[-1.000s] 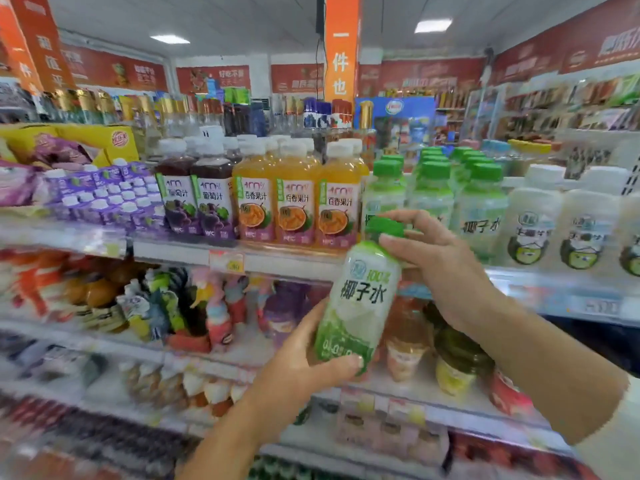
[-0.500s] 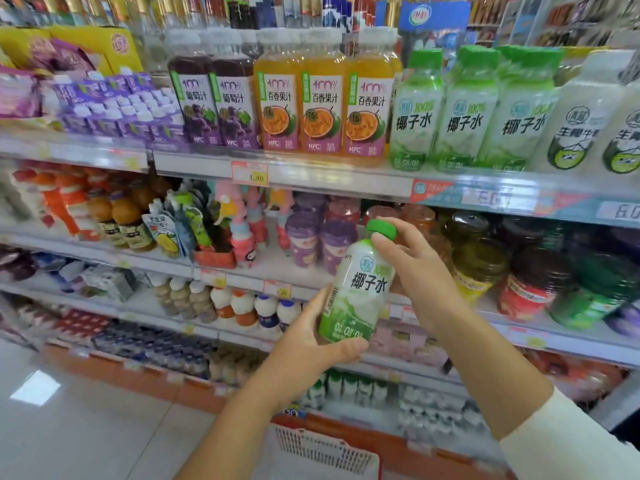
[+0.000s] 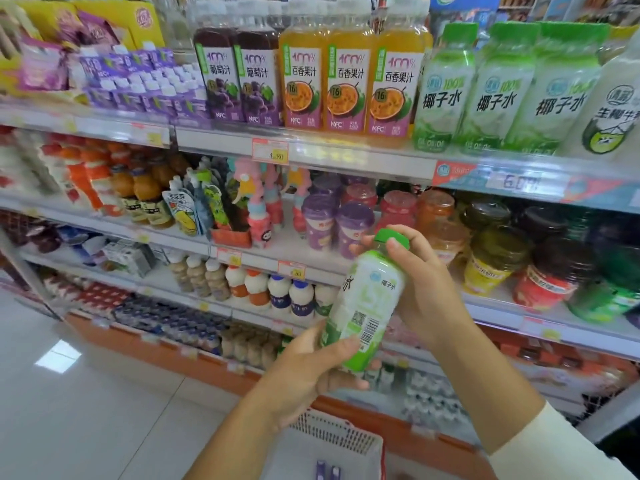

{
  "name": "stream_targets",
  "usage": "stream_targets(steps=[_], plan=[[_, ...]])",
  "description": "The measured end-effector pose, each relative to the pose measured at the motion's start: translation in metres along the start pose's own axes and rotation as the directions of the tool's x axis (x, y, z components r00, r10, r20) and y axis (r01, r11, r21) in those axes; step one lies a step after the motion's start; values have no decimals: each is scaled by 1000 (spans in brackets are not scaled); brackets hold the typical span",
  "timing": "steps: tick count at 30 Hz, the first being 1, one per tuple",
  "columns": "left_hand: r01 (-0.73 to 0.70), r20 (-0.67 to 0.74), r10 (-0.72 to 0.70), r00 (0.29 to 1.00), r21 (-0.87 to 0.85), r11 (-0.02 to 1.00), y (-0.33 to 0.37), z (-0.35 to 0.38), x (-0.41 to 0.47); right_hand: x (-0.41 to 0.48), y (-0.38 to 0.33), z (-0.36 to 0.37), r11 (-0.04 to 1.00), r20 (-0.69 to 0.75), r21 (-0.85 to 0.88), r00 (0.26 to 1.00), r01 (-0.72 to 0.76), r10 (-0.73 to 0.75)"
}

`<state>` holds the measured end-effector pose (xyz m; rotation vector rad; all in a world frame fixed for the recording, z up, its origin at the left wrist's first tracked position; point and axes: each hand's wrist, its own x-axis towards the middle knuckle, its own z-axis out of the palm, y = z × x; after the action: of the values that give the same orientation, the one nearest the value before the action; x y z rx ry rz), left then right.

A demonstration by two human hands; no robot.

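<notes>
Already off the shelf [image 3: 346,157]: green-capped white plastic coconut-water bottle [image 3: 363,306], gripped at base by left hand [image 3: 311,372], at cap by right hand [image 3: 422,289]. Remaining, probably: lowering into white mesh basket [image 3: 332,434].

Glossy plastic bottle [image 3: 365,299] with a smooth green cap [image 3: 391,238]; white plastic lattice basket [image 3: 337,441]; shiny tiled floor [image 3: 86,393].

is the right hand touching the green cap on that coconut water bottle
Touching. The head view shows the thumb of the right hand lying across the green cap, while the left hand grips the base of the bottle.
</notes>
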<state>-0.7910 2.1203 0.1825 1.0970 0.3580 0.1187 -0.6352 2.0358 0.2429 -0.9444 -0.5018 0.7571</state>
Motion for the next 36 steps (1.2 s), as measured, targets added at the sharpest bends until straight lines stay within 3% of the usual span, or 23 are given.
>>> stream_targets(steps=[2,5,7,9,12,15,17,18,20,23,26,29,33,34,36], plan=[[-76,-130,108,986,230,970,-3,3,-2,-1,0,0,996,-14,-90,1000,-21,20],[-141,-280,346,895,558,818,-1,5,-5,-3,0,-4,937,-120,-348,993,-22,-21],[-178,-266,465,844,680,711,1,7,-7,-5,0,-7,932,-192,-362,978,5,-80],[-184,-218,481,849,731,657,1,7,-7,-6,1,-9,938,-229,-346,967,29,-115],[-174,-205,348,915,578,797,6,4,-7,-7,-1,-10,955,-218,-291,967,63,-130],[-112,-124,136,983,187,976,8,-3,-2,-8,-2,-11,973,-195,-225,976,47,-92],[-47,-64,46,997,-26,999,7,-3,-1,-9,0,-12,987,-161,-159,985,30,-56],[-51,-60,50,997,-28,998,6,-1,-1,-10,0,-13,991,-146,-132,989,17,-36],[-124,-139,151,979,181,976,4,4,-2,-11,1,-12,993,-145,-118,989,-7,-10],[-194,-266,434,861,617,762,2,10,-4,-12,0,-14,965,-234,-264,969,7,-72],[-203,-202,506,838,747,634,-1,15,-6,-15,1,-17,959,-307,-283,944,30,-120],[-187,-192,411,891,671,718,-2,13,-7,-19,0,-22,976,-312,-216,945,33,-101],[-85,-110,118,987,270,959,4,7,-6,-22,-6,-24,997,-217,-41,974,58,-65],[-60,-84,82,993,237,970,3,7,-5,-22,-7,-23,999,-180,0,982,53,-52],[-106,-122,162,979,374,921,1,11,-5,-20,-9,-22,998,-150,57,988,35,-26]])
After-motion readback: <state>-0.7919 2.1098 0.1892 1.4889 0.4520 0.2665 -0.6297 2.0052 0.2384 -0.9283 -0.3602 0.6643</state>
